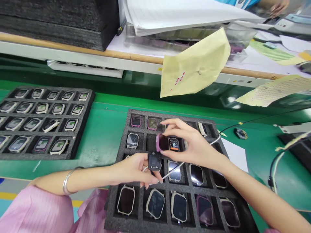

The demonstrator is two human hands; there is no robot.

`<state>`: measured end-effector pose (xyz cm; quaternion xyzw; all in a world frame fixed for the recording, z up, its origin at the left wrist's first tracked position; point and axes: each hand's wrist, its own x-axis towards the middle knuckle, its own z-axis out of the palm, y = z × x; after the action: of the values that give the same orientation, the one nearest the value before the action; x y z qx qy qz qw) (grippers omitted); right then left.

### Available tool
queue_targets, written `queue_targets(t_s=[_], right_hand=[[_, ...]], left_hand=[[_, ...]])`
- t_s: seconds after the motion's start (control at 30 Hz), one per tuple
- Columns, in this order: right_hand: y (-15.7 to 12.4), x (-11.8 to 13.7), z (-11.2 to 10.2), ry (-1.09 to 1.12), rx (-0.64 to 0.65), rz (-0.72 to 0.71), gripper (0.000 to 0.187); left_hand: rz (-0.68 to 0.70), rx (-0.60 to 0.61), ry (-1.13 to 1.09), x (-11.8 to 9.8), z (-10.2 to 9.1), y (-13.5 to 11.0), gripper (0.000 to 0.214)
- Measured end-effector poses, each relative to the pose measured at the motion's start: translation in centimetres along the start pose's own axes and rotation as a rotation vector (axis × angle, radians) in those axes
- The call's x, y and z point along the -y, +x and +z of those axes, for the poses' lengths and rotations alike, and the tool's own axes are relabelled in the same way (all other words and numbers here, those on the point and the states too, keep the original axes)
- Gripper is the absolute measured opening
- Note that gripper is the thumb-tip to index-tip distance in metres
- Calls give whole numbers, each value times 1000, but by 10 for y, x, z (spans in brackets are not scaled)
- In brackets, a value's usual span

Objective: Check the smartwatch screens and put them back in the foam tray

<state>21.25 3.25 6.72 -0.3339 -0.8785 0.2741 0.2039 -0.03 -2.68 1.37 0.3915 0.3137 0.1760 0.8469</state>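
My right hand point(191, 142) pinches a purple-cased smartwatch body point(162, 143), tilted on edge above the black foam tray point(114, 207). Beside that watch, another one with a lit screen point(174, 144) lies in its cell. My left hand point(136, 170) grips a small black charging clip point(154, 161), just below the purple watch. A white cable point(175, 169) runs from the clip across the tray toward the right. The tray's cells hold several watch bodies with dark screens.
A second foam tray point(80, 142) of lit watches lies at the left on the green belt point(104, 129). A yellow paper point(194, 64) hangs from the bench edge behind. Black foam sheets point(55, 19) are stacked at the back left. Another person's hand point(277, 7) shows top right.
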Motion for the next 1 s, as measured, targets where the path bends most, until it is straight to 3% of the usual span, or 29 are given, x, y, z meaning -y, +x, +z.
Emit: queue_targets(t_s=[0.07, 0.2, 0.33, 0.53, 1.0], right_hand=[[-11, 13, -2, 17, 64, -3, 24], [-26, 31, 11, -178, 143, -74, 32], [-24, 32, 23, -267, 136, -157, 33], [-21, 27, 28, -212, 73, -103, 30], [-23, 21, 35, -148, -47, -249, 23]], left_hand=[[22, 9, -18, 0, -1, 0, 35], [32, -14, 5, 4, -2, 1, 36], [40, -66, 82, 8, 2, 1, 31], [36, -161, 61, 5, 8, -1, 34], [37, -99, -36, 2, 6, -4, 35]])
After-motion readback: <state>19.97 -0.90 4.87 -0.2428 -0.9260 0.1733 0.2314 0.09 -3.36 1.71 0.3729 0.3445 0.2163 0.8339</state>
